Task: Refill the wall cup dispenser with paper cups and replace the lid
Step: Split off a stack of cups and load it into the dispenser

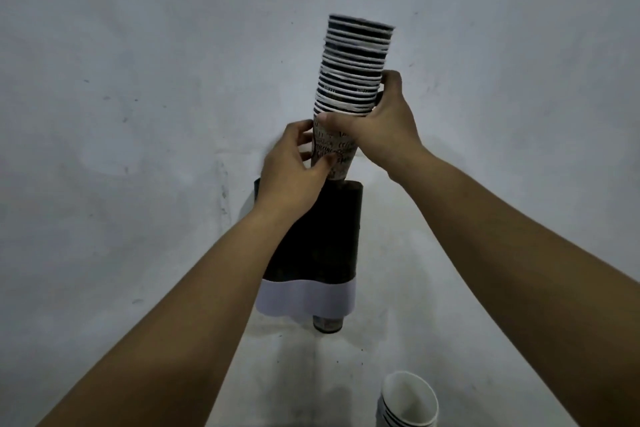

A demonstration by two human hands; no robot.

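Against the pale wall (138, 80), we see the dark dispenser (325, 236), a cup stack (349, 87) entering its open top. Our right hand (384, 128) wraps the stack; our left hand (294, 166) pinches its lowest cup. More cups (408, 399) sit below.

Dispenser (322, 236) on wall (138, 80) ahead of me, top open. Cup stack (349, 87) above it, tilted right, bottom end at opening. My left hand (294, 166) on stack's left, low; my right hand (384, 121) on its right, higher. One cup (327, 324) pokes out below dispenser. Second short stack (408, 402) lower right, near me
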